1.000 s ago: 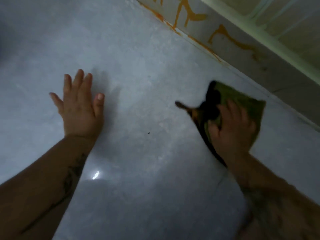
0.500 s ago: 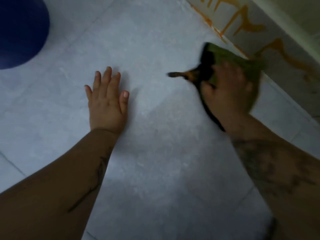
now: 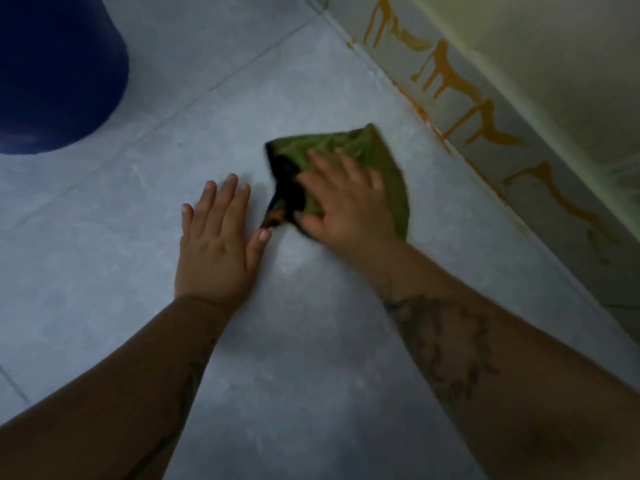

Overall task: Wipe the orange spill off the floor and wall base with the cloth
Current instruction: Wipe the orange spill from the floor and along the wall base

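Orange spill streaks [image 3: 446,69] line the grey wall base [image 3: 540,174], untouched; pale grey tiled floor [image 3: 298,341] looks clean. Right hand [image 3: 346,206] presses the folded green cloth [image 3: 388,164], fingers spread; left hand [image 3: 218,240] braces flat, open.

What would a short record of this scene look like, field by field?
surface: grey tiled floor
right hand: pressed flat on the green cloth, fingers spread
left hand: flat on the floor, empty
cloth: on the floor, apart from the wall base
orange spill: drips on the wall base and along the floor seam
other: dark blue bin, upper left
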